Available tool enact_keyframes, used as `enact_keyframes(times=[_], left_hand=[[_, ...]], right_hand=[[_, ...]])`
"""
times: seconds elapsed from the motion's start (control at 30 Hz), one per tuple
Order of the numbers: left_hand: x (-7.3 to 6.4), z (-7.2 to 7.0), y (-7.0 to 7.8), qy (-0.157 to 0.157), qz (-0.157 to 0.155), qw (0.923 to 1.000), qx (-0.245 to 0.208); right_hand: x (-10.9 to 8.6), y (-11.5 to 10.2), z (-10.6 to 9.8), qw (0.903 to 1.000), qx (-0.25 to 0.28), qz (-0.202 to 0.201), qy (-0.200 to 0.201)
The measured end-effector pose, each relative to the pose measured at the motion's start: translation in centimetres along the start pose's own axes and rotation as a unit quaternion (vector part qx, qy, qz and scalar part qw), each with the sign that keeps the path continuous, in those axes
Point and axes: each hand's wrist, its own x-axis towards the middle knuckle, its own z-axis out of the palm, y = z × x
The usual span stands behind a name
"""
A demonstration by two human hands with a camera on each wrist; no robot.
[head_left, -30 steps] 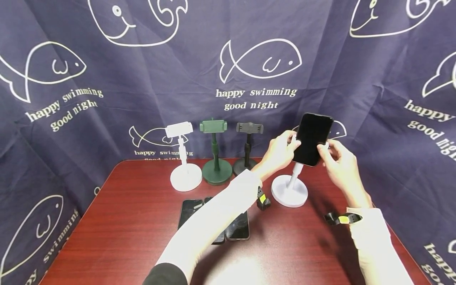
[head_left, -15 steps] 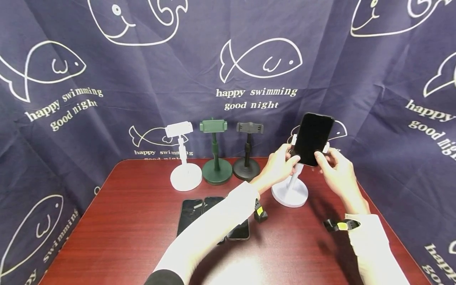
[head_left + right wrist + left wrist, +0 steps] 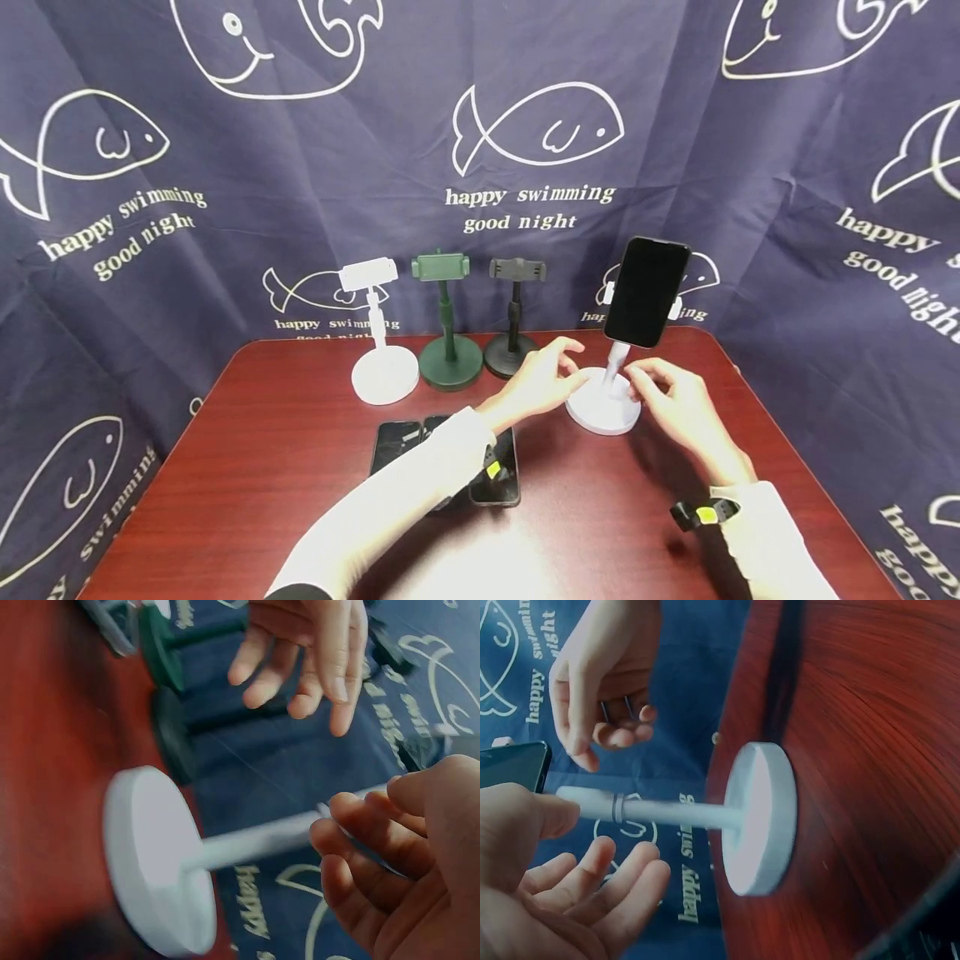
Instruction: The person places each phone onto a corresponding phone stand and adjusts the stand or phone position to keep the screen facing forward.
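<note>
A black smartphone [image 3: 647,292] stands tilted in the clamp of a white phone stand [image 3: 600,410] on the right of the table. My left hand [image 3: 536,379] hovers left of the stand's post, fingers loosely spread and holding nothing. On the other side my right hand [image 3: 675,404] hangs beside the post, its fingers relaxed and slightly curled around air. The left wrist view shows the stand's round base [image 3: 761,817] flat on the table with both hands apart from the post. Part of the clamp is hidden behind the phone.
Three more stands line the back: a white stand [image 3: 385,375], a green stand [image 3: 451,362] and a black stand [image 3: 513,354], their clamps holding nothing. Several phones, one a dark phone [image 3: 501,479], lie on the red table [image 3: 225,467], partly under my left forearm. A fish-print curtain [image 3: 525,50] hangs behind.
Both hands have let go of the phone and dropped down toward me, the left one also moving left. The phone stays in the white stand's clamp.
</note>
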Motion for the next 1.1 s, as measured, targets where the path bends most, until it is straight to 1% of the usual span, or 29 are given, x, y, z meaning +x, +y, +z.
enact_keyframes(times=[0.1,0.2,0.3,0.37,0.47,0.57,0.7,0.87,1.0,1.1], left_hand=[[-1.3,-1.1,-0.7,0.003,-0.012,0.9998,0.017],[-2.6,-1.7,-1.2,0.011,-0.024,0.9989,0.04],[-4.2,-1.8,-1.6,0.012,-0.041,0.9969,0.066],[-5.3,-1.8,-1.9,0.012,-0.052,0.9946,0.09],[-7.2,-2.0,-2.3,0.018,-0.07,0.9911,0.112],[-9.1,-2.3,-2.8,0.028,-0.094,0.9887,0.114],[-11.1,-3.1,-3.2,0.043,-0.125,0.9858,0.103],[-12.5,-4.2,-3.5,0.065,-0.146,0.9821,0.1],[-12.9,-5.0,-3.5,0.086,-0.15,0.9794,0.104],[-13.2,-5.2,-3.6,0.095,-0.155,0.9773,0.108]], right_hand=[[-0.8,-0.4,1.5,0.9993,0.022,-0.018,-0.023],[-1.6,-1.0,2.9,0.9981,0.035,-0.026,-0.044],[-2.4,-1.4,4.3,0.9976,0.03,-0.039,-0.048],[-2.8,-1.6,5.3,0.9967,0.03,-0.059,-0.047],[-3.3,-2.0,6.8,0.9945,0.035,-0.085,-0.05],[-3.9,-2.5,7.9,0.9929,0.037,-0.091,-0.067],[-4.5,-3.3,8.7,0.9917,0.041,-0.082,-0.09],[-4.8,-4.3,9.1,0.9885,0.062,-0.077,-0.115],[-4.7,-4.8,9.3,0.9878,0.061,-0.076,-0.122],[-4.7,-5.0,9.5,0.9871,0.059,-0.082,-0.124]])
